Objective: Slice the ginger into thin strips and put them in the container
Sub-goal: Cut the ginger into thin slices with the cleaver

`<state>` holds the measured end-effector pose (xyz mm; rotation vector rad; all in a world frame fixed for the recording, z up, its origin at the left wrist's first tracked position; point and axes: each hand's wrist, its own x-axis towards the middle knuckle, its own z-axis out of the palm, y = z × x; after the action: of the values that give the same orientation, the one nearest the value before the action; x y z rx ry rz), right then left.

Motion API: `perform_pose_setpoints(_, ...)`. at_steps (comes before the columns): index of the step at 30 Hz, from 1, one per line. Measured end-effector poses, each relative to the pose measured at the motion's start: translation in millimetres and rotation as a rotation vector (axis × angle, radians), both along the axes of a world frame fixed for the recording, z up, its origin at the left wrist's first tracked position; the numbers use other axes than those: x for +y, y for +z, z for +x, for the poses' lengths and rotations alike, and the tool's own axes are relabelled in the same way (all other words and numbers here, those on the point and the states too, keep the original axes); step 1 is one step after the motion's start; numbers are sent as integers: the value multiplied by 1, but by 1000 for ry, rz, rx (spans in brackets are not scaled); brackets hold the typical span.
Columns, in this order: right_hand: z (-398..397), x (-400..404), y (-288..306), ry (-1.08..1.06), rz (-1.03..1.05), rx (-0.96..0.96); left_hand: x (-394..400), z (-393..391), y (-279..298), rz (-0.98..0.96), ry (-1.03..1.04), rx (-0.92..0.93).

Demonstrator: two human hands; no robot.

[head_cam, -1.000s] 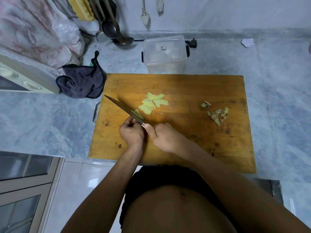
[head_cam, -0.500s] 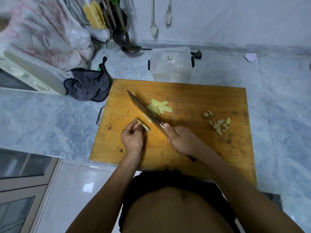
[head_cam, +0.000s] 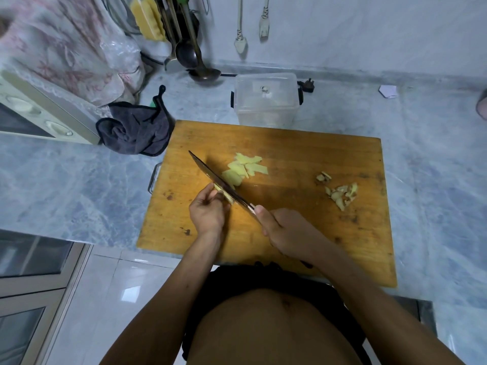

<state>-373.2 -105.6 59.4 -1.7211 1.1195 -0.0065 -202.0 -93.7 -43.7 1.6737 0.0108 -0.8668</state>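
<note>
On the cutting board, the left hand pinched a ginger piece against the knife. The right hand gripped the handle at four o'clock. The blade ran toward ten o'clock, along the ginger's length. Cut slices lay at one o'clock; the container stood beyond.

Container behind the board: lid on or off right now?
On. The clear container shows a flat lid across its top, black side latches down; no ginger strips visible inside.
</note>
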Motion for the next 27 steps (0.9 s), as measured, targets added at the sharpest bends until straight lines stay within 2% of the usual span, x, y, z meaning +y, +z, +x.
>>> perform_pose_setpoints(27, 2, 6, -1, -29, -5, -3, -4, 1, -1, 30, 0, -2)
